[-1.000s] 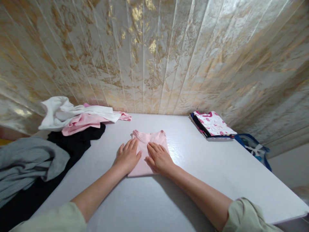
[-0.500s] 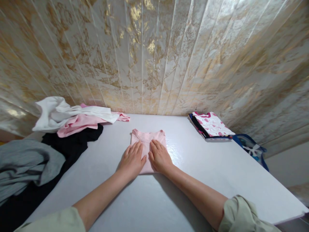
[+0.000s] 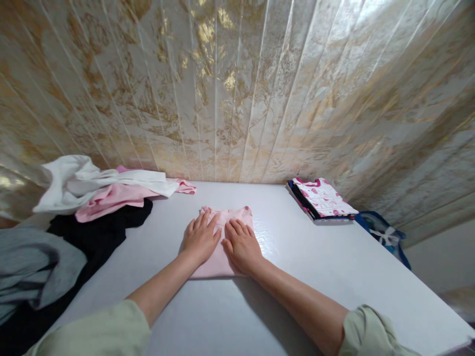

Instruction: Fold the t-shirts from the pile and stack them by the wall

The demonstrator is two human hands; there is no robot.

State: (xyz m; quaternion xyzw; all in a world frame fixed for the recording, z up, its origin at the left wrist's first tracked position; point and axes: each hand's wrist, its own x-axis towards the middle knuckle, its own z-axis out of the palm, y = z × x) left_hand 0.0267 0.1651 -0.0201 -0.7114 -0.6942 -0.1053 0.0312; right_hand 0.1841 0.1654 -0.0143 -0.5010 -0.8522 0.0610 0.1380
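A folded pale pink shirt point(image 3: 243, 216) lies flat in the middle of the white table point(image 3: 315, 267). My left hand point(image 3: 200, 239) rests palm down on its left half, fingers stretched out and pointing at the wall. My right hand point(image 3: 242, 244) lies flat on the right half, fingers likewise extended. The two hands sit side by side, almost touching. Most of the shirt is covered by them; its neckline end and near edge show.
A heap of unfolded clothes sits at the left: white point(image 3: 70, 180), pink point(image 3: 107, 198), black point(image 3: 96, 235) and grey point(image 3: 29, 269). A folded stack topped by a white-and-pink printed piece point(image 3: 322, 198) lies at the back right. A blue bag point(image 3: 382, 232) hangs past the table's right edge. A gold-marbled wall stands behind.
Both hands have slid away from me along the pink shirt, toward its neckline. They stay flat on the cloth. The view has tipped slightly.
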